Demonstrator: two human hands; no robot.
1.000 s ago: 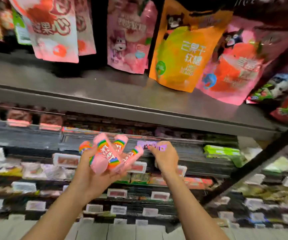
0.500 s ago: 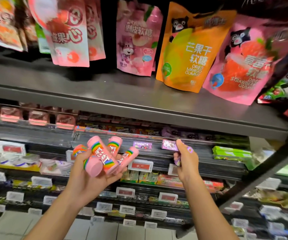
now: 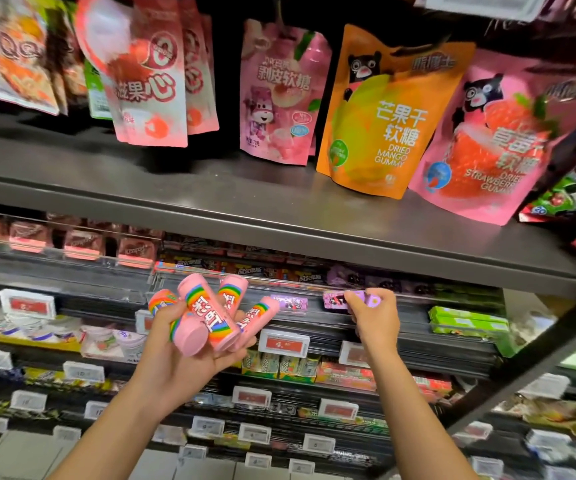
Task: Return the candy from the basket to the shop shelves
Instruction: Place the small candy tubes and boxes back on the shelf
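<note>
Shelving [image 3: 279,216] of dark grey metal fills the view from a head camera looking up and forward, with one deep shelf crossing the upper half and several shallower sloping tiers stacked below it. Large candy pouches hang above the deep shelf: an orange pouch [image 3: 388,112] printed "Dried Mango Gummy", a pink strawberry gummy pouch [image 3: 497,143] just to its right, a paler pink pouch [image 3: 281,95] to its left, and more pink and white pouches [image 3: 148,74] further left. White price tags [image 3: 283,344] with red panels line the edges of the lower tiers.

Two bare forearms reach up from the bottom of the view. The left hand [image 3: 179,358], palm up, grips a bundle of pink candy tubes [image 3: 207,317] fanned out above its fingers; about five can be counted. Each tube is a round pink cylinder with a rainbow band and white characters on red, and one flat pink cap faces the camera. The right hand [image 3: 374,318], well apart from the left, pinches a small purple candy box [image 3: 362,299] at the front edge of a sloping tier, touching a similar purple box [image 3: 335,300] on its left. The box's print is too small to read.
</note>
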